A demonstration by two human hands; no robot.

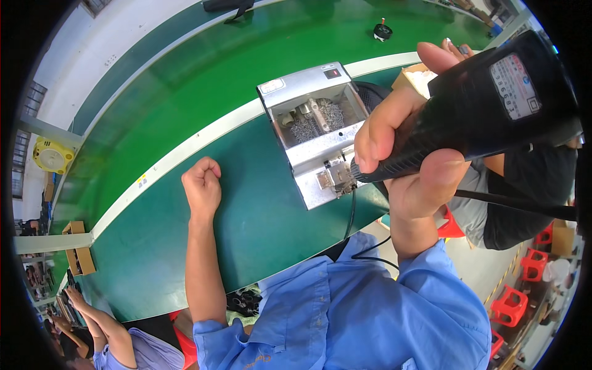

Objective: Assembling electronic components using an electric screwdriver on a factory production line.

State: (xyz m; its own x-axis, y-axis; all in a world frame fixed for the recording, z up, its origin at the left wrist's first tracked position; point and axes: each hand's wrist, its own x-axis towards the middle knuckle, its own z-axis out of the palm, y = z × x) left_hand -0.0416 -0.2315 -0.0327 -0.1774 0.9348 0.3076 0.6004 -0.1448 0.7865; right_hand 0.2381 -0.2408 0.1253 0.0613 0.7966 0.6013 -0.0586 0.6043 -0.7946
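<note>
My right hand is wrapped round a black electric screwdriver, which slants down to the left. The screwdriver's front end meets the metal outlet block of a screw feeder; its bit is hard to see there. Many small silver screws lie in the feeder's open tray. My left hand is closed in a fist over the green mat, left of the feeder and apart from it. Whatever that fist may hold is hidden by the curled fingers.
A small black round part lies on the far green surface. Behind my right hand is an open cardboard box. A black cable runs down past the feeder. Co-workers sit on both sides; red stools stand at right.
</note>
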